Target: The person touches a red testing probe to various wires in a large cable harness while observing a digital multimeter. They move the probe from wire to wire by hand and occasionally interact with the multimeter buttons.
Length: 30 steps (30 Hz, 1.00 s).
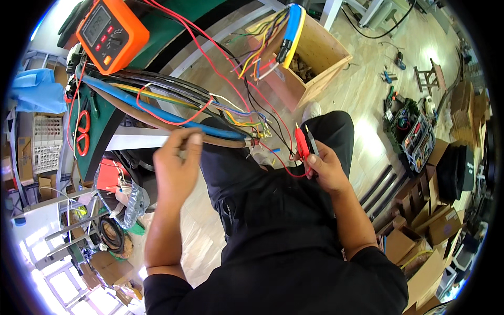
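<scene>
Two probes, red (301, 143) and black (312, 143), sit clamped in my right hand (328, 169); left hand (176, 168) pinches one cable bundle (210, 128) (wooden box (320, 52) holds brown scraps).

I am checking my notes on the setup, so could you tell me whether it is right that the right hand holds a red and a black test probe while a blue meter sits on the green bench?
One detail is wrong: the meter is orange, not blue, as the head view shows. The rest stands: the right hand holds the red probe and the black probe, and the meter sits on the green bench.
</scene>
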### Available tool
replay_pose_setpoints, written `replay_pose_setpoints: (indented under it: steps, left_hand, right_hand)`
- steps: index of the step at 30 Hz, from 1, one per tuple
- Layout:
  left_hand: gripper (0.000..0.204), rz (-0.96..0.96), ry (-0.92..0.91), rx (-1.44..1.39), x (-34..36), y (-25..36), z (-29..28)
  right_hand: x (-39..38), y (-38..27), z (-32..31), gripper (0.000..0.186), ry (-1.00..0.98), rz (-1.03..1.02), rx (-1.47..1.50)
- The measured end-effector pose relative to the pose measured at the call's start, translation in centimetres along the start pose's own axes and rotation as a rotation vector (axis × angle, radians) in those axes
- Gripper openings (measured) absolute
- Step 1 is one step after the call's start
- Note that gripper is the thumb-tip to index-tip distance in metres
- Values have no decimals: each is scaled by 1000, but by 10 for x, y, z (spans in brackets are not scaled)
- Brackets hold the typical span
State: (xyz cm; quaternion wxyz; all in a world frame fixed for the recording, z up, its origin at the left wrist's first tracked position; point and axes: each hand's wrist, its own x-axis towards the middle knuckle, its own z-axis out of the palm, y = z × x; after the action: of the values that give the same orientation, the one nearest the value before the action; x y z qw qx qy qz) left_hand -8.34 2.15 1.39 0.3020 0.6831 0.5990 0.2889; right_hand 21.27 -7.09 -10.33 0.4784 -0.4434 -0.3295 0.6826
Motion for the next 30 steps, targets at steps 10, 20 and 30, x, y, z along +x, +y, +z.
replay_pose_setpoints:
  steps: [10,20,30]
  left_hand:
    - [27,-146,-83,-322,6,-12,80]
    - [21,-180,-138,-499,-1,-22,85]
    - [29,-144,-130,-739,2,-9,95]
  right_hand:
    - [-5,-2,-7,60,55,-32,32]
    - [-9,0,-13,55,130,-74,99]
    - [-4,-7,-17,49,251,-98,88]
